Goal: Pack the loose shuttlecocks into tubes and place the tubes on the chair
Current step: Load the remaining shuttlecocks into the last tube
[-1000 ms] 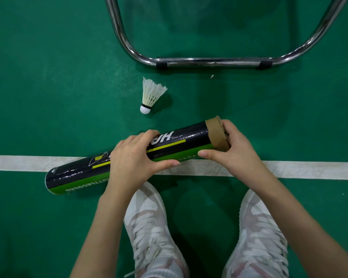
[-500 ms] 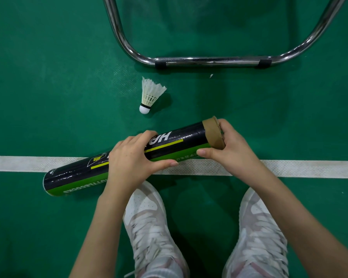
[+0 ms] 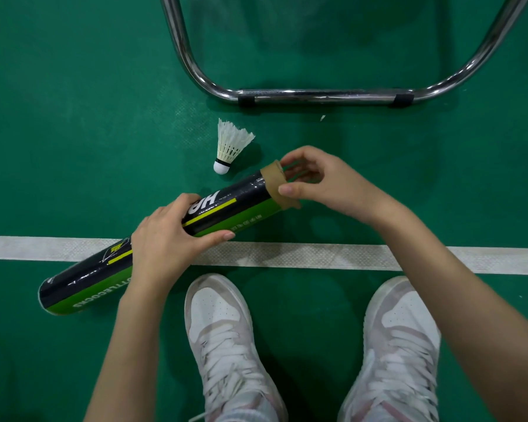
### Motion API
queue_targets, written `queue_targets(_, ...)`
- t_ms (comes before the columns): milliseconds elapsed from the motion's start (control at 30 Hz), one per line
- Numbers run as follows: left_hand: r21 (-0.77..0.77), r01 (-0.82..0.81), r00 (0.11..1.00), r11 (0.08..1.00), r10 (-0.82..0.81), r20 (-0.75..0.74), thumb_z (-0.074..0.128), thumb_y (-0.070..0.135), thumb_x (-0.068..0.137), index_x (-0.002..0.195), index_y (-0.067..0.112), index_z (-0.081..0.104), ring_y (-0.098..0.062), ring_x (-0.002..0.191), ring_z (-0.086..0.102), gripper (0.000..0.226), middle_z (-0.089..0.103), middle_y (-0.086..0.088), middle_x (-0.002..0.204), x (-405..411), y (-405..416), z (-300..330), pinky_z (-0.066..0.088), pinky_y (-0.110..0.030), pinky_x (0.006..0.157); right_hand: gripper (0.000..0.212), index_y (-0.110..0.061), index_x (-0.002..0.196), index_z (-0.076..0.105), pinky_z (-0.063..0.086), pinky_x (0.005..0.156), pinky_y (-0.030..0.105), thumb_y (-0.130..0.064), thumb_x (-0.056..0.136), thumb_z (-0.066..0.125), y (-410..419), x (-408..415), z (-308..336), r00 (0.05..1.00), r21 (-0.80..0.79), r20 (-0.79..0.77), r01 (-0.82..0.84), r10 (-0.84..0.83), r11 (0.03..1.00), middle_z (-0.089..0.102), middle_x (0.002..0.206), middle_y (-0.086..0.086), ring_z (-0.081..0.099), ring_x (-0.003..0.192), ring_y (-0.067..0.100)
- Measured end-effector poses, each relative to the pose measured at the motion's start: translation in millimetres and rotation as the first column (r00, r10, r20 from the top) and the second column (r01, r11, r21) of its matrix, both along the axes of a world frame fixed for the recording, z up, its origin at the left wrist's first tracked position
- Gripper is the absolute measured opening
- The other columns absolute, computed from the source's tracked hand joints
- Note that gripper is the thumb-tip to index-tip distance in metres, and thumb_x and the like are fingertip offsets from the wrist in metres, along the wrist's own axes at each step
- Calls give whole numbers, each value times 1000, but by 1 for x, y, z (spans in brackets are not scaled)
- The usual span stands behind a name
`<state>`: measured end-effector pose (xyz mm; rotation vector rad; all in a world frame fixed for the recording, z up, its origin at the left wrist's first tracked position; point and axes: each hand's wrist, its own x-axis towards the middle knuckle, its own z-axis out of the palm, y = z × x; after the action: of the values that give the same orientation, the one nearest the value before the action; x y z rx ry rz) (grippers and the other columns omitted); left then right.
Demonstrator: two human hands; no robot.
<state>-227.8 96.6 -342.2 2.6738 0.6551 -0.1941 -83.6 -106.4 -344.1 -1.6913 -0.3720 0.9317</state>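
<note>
Gripping the middle of the black and green tube (image 3: 177, 239) with the left hand (image 3: 165, 245), fingers curled over "HR", thumb beneath; "TTLECOCKS" showing near the lower end. Pinching the brown taped end (image 3: 276, 187) between right hand (image 3: 323, 184) thumb and fingers, that end now tilted higher than a second ago. Lying just beyond the fingers, a white shuttlecock (image 3: 230, 144), then the chair frame (image 3: 317, 94).
</note>
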Motion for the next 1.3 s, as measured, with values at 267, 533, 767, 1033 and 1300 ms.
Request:
queue_targets(267,-4,-103,994,995,103,24,58,70,53,110,23,56,-27,93,58,74,60,5,91,-13,20,-3,33,-32,68,43,-16,125,48,40,99,22,-26,87,64,45,22,-17,983,-69,182,-20,32,997,50,131,-3,50,119,11)
queue_targets(533,-12,-105,994,994,105,-5,53,75,53,108,25,55,-25,93,58,74,65,3,96,-18,24,-4,35,-33,68,51,-15,139,36,29,111,32,-17,93,57,76,47,-34,975,-142,204,-61,89,988,43,143,4,37,134,18)
queue_targets(767,-13,-103,995,995,103,-13,51,77,52,107,26,55,-24,92,58,75,65,4,95,-17,24,-3,35,-32,67,27,-12,112,60,37,78,20,-16,86,65,84,40,-49,941,-249,325,-12,95,968,61,107,3,51,93,11)
queue_targets(1033,-2,-92,995,996,92,-28,50,77,51,109,26,55,-25,94,58,77,65,3,97,-18,22,-3,35,-32,68,18,-14,106,63,38,70,19,-19,89,62,63,35,-46,944,-226,326,125,-45,966,58,97,-4,53,89,10)
queue_targets(1300,-4,-48,998,999,48,-48,48,80,50,110,28,54,-23,94,58,80,65,3,99,-14,14,-5,35,-32,67,8,-12,94,56,43,72,7,-7,89,59,-17,17,-19,902,-83,185,409,-389,909,66,90,-1,59,71,-6)
